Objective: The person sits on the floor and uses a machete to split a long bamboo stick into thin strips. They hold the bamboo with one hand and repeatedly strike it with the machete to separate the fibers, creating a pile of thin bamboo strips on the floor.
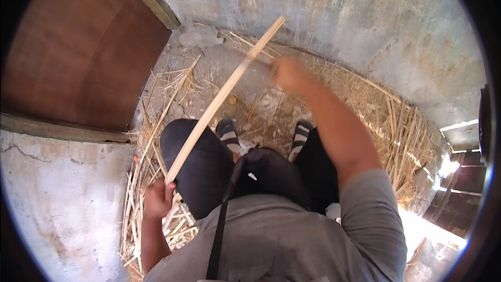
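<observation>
A long, pale bamboo strip (216, 103) slants across my lap from lower left to upper right. Its lower end is in my left hand (157, 198), with the fingers closed around it beside my left knee. My right hand (290, 74), blurred by motion, is closed on a knife (263, 59). The knife's smeared, dark blade reaches the strip a little below its far end. Whether the edge sits in the wood or against it cannot be made out. The strip rests over my dark-clad left thigh.
Shavings and thin split strips (399, 141) are heaped along the wall on the right. More strips (175, 94) litter the floor at left. A stained plaster wall (339, 15) stands ahead, and a brown door (78, 47) is at upper left. My sandalled feet (228, 131) are on the floor.
</observation>
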